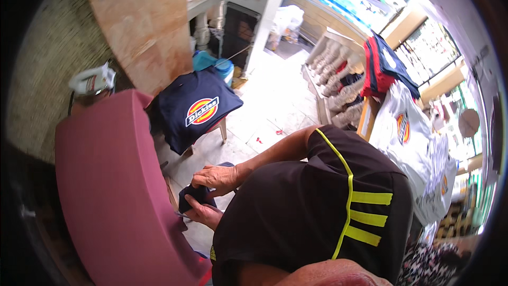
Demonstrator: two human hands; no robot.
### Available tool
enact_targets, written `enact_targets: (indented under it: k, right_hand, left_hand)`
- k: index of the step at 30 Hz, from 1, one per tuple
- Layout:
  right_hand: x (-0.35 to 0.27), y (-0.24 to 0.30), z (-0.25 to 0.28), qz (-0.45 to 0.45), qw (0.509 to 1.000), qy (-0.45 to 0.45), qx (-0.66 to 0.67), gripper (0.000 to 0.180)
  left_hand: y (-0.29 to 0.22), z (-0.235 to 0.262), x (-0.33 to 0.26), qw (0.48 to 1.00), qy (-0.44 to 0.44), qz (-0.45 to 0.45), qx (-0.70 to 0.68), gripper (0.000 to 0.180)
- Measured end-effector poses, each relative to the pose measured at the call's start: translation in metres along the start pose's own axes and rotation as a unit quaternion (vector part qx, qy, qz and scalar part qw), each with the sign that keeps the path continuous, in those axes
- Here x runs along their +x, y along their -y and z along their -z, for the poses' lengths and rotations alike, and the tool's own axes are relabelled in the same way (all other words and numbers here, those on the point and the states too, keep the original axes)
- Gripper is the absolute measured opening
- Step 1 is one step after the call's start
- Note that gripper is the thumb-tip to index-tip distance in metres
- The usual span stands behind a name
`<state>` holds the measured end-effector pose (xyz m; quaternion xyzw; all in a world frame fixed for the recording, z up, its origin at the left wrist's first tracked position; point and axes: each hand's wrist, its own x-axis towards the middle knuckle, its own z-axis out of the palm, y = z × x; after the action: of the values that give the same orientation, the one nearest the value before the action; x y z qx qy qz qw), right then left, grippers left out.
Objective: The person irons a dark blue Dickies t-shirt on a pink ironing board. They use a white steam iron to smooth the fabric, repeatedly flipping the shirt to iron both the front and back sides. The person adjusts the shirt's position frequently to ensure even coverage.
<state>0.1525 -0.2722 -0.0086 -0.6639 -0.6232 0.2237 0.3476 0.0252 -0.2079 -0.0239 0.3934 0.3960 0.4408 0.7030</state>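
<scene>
Both my hands are together in front of my black shirt, on a small piece of dark navy cloth (197, 195). My right hand (216, 177) presses on its upper side, with fingers bent and closed on the fabric. From below, my left hand (203, 214) grips the same cloth. A pale thin edge shows beside the left fingers, too small to make out. More navy fabric shows behind my right wrist. Just left of my hands stands a rounded form draped in dusty-pink cloth (111, 191).
A navy garment (180, 98) with a round red-and-yellow print covers a chair ahead. Behind it are a blue bucket (224, 69) and a white dispenser (248, 0). On the right are folded red and navy clothes (378, 66), white printed shirts (402, 127) and pale balusters (330, 61).
</scene>
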Motion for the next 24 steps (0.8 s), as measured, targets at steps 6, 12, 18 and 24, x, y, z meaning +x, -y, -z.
enact_targets:
  k: [6, 12, 18, 24]
  right_hand:
    - [0.001, -0.006, 0.026, -0.034, 0.991, -0.129, -0.019, 0.034]
    - [-0.003, -0.010, 0.051, -0.031, 0.992, -0.125, -0.013, 0.017]
    - [-0.004, -0.021, 0.091, 0.026, 0.990, -0.064, 0.120, 0.013]
    - [-0.031, -0.031, 0.143, 0.004, 0.986, -0.064, 0.154, 0.014]
  left_hand:
    - [-0.006, -0.020, 0.029, 0.990, 0.135, -0.014, 0.047, 0.038]
    - [0.002, 0.007, 0.063, 0.900, 0.152, -0.126, 0.390, 0.035]
    - [-0.017, -0.051, 0.062, 0.716, 0.285, -0.487, 0.411, 0.051]
    - [0.105, -0.013, 0.067, 0.804, 0.397, -0.232, 0.377, 0.021]
